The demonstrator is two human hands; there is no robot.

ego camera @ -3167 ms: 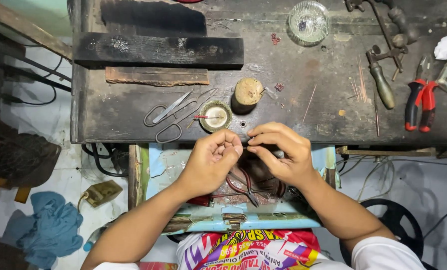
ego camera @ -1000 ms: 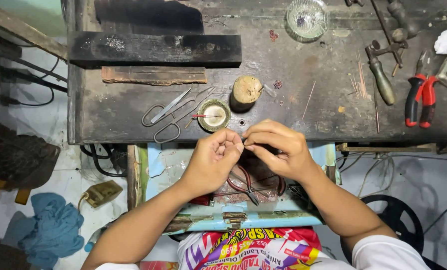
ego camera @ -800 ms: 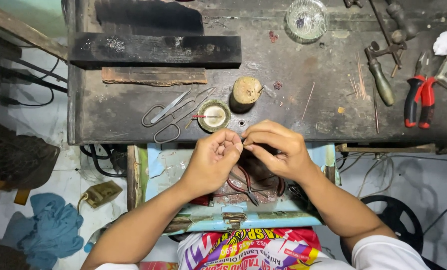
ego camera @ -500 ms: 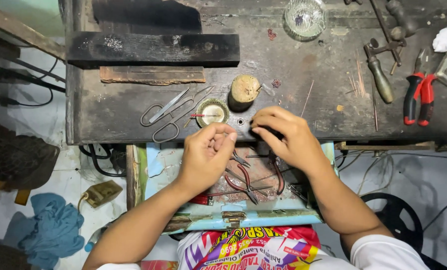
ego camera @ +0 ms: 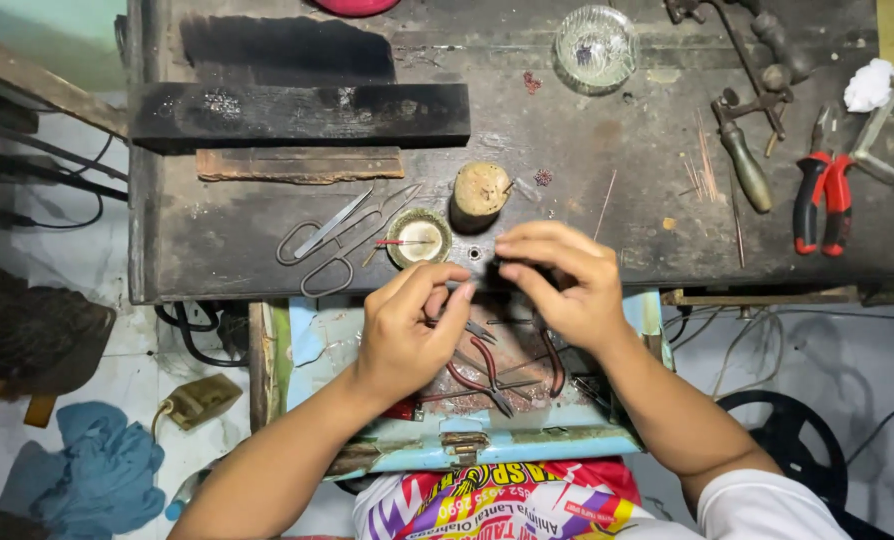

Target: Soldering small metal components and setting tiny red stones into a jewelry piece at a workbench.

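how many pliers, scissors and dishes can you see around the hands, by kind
Pliers: 3, one red-handled pair on the bench and two dark-red-handled pairs in the blue tray
Scissors: 1, the metal pair on the bench
Dishes: 2, a clear glass dish and a small round dish
Total: 6

rough dark wooden workbench (ego camera: 587, 150), metal scissors (ego camera: 337, 235)

Just above our hands we see scissors (ego camera: 342, 235), a small round dish (ego camera: 418, 238) and a wooden stump (ego camera: 479, 192) crowding the surface (ego camera: 607, 140); the centre-right stretch, before the red pliers (ego camera: 823, 200), lies open.
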